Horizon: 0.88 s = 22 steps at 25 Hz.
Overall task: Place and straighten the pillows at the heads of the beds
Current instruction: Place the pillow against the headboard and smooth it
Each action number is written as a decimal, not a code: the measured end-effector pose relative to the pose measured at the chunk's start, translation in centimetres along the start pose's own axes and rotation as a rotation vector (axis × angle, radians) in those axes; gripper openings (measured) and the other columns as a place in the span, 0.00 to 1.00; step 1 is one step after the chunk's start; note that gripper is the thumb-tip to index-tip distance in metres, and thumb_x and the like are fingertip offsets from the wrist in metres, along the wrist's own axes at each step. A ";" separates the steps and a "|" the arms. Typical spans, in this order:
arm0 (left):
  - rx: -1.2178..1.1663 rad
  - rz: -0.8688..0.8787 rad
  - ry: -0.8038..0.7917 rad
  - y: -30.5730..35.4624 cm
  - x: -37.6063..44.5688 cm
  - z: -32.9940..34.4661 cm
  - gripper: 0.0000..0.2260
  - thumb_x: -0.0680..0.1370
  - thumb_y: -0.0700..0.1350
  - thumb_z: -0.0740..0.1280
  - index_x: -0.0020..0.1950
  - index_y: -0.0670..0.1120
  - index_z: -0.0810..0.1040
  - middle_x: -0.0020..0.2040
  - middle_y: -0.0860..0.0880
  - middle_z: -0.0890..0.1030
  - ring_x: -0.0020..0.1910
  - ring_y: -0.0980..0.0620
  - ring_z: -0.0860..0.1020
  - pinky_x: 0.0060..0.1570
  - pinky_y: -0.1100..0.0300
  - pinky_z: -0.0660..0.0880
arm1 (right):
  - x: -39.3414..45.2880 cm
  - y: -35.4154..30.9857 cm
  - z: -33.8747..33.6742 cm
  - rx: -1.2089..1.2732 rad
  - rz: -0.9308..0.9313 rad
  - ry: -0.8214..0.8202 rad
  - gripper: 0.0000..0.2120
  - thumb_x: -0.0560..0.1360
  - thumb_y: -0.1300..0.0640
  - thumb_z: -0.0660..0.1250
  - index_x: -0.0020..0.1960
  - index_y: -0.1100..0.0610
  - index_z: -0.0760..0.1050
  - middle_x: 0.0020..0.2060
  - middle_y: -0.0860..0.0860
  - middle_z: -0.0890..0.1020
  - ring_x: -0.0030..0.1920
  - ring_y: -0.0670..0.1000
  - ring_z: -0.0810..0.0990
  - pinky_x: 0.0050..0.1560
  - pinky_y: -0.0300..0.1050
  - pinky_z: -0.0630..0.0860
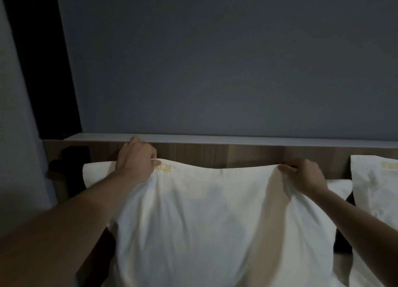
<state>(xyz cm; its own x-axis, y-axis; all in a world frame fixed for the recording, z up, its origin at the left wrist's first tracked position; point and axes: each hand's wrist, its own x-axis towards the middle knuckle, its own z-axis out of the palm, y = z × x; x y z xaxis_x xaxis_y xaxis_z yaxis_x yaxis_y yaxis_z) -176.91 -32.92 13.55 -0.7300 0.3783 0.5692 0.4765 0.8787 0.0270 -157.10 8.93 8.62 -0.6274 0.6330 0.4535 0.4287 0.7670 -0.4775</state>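
- Left hand (135, 157): grip pinches top left edge of white pillow (193, 217), beside yellow embroidery (163, 168).
- Pillow stands upright against wooden headboard (215, 155), a grey ledge (215, 139) above; top edge sags between hands.
- Right hand (301, 171): grip pinches top right edge.
- Second pillow (374, 191) leans at far right.

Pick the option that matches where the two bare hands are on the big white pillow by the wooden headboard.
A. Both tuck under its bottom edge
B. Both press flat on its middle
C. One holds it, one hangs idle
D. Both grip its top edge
D: the left hand and the right hand each pinch the top edge of the big white pillow, just in front of the wooden headboard.
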 end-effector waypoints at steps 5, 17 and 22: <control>-0.101 0.004 0.050 -1.0 1.1 0.1 0.10 0.77 0.57 0.73 0.44 0.51 0.86 0.44 0.52 0.83 0.54 0.49 0.75 0.44 0.56 0.71 | 0.8 0.0 0.4 0.035 -0.094 0.119 0.10 0.79 0.48 0.72 0.50 0.53 0.89 0.45 0.57 0.89 0.49 0.63 0.84 0.46 0.52 0.79; -0.148 0.080 0.033 1.0 -0.9 1.8 0.08 0.78 0.52 0.71 0.55 0.51 0.79 0.53 0.53 0.79 0.58 0.48 0.76 0.51 0.52 0.77 | -1.5 2.9 1.5 -0.080 -0.166 0.170 0.10 0.77 0.56 0.74 0.58 0.57 0.85 0.56 0.57 0.85 0.55 0.65 0.79 0.54 0.54 0.75; -0.071 0.172 -0.030 2.8 -1.5 2.1 0.11 0.79 0.53 0.69 0.59 0.52 0.78 0.58 0.53 0.79 0.59 0.48 0.75 0.52 0.52 0.76 | -0.9 6.7 -2.2 -0.124 -0.201 0.062 0.16 0.77 0.66 0.66 0.59 0.55 0.85 0.56 0.54 0.88 0.56 0.61 0.83 0.59 0.51 0.73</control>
<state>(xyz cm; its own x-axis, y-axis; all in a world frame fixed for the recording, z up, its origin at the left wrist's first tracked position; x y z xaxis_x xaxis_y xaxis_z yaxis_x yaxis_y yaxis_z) -175.46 -30.42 11.03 -0.6487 0.5303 0.5459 0.6278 0.7783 -0.0101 -152.28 13.69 6.65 -0.6689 0.4686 0.5771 0.3784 0.8828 -0.2783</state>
